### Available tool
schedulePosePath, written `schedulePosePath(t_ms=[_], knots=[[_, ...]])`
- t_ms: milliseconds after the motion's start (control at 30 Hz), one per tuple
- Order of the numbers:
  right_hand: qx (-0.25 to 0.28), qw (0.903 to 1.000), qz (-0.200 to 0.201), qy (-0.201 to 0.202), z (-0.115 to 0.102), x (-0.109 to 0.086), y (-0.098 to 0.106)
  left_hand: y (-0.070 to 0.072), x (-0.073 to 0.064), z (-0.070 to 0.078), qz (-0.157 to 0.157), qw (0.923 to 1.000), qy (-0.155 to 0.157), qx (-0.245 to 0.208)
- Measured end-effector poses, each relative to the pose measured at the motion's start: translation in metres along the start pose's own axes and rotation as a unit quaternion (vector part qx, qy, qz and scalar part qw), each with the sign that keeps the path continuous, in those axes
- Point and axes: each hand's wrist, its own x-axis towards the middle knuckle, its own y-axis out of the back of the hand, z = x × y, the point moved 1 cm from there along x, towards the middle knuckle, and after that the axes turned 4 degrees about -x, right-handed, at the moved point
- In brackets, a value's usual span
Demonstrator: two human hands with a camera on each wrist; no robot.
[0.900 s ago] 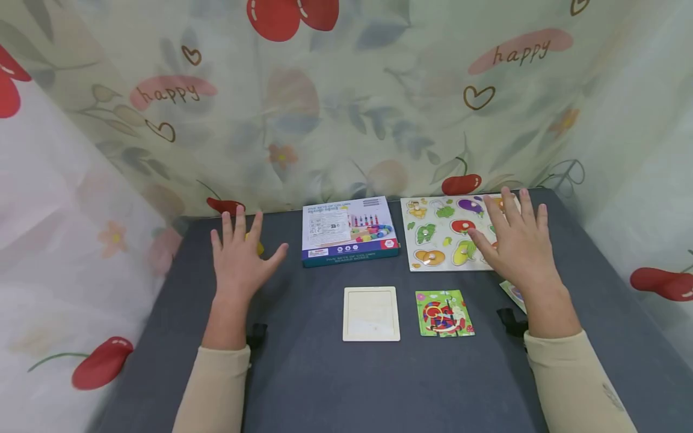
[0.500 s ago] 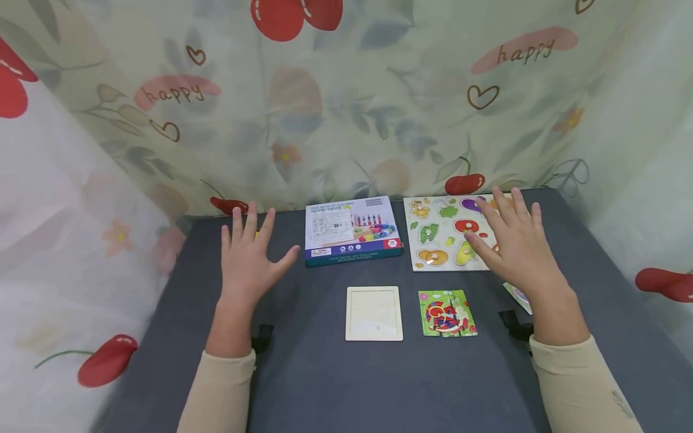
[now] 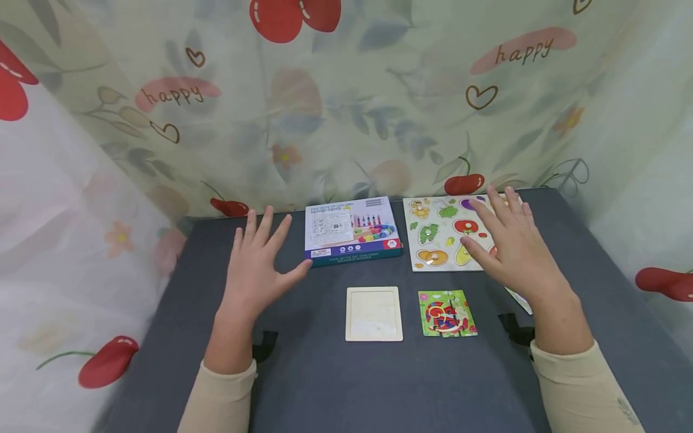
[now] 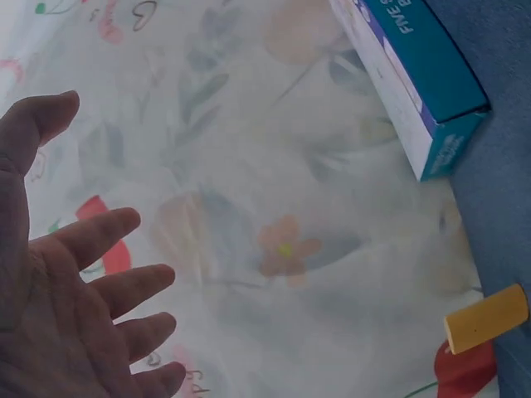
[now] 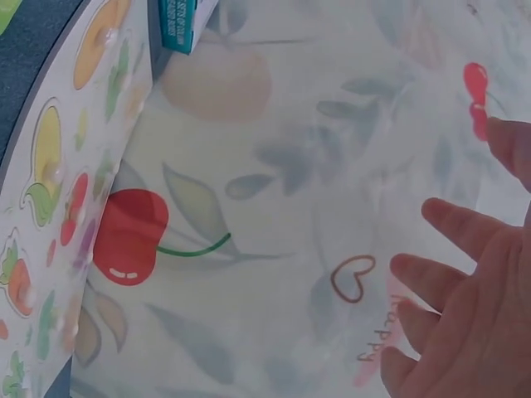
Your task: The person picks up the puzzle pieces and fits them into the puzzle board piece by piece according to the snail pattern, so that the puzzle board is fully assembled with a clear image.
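My left hand [image 3: 254,273] is held above the left of the table, fingers spread, holding nothing. Just beyond its thumb lies a flat bead-set box [image 3: 352,231] with a teal edge. A yellow block [image 4: 486,319] shows in the left wrist view; in the head view the hand hides it. My right hand [image 3: 517,255], also spread and bare, hovers over the right part of a vegetable peg puzzle board [image 3: 430,237] and covers some of its pieces. Nearer to me lie a blank wooden tray [image 3: 373,314] and a green picture puzzle [image 3: 447,313] with a red figure.
The dark grey table [image 3: 390,385] is backed by a printed curtain [image 3: 346,108] along its far edge. A small card [image 3: 520,299] is partly hidden under the right forearm. Black straps [image 3: 265,346] sit at both wrists.
My left hand has shifted right, closer to the bead-set box, and now hides the yellow block. My right hand has drifted slightly left. The things on the table have stayed put.
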Motion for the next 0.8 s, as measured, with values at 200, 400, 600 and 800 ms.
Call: schedulePosePath(t_ms=[200,400,600,800], knots=[[0.01,0.9999,0.003,0.014,-0.007,0.001,0.003,0.007,-0.005,0.009,-0.017,0.9995,-0.019,-0.017],[0.026,0.9995,0.001,0.02,-0.014,0.0,0.005,0.01,-0.007,0.018,-0.05,0.9985,-0.018,-0.012],[0.052,0.9983,-0.004,0.026,-0.017,0.0,0.003,0.008,-0.007,0.023,-0.082,0.9961,-0.02,-0.025],[0.053,0.9979,-0.01,0.036,-0.02,0.003,-0.002,0.005,-0.008,0.025,-0.1,0.9931,-0.003,-0.06]])
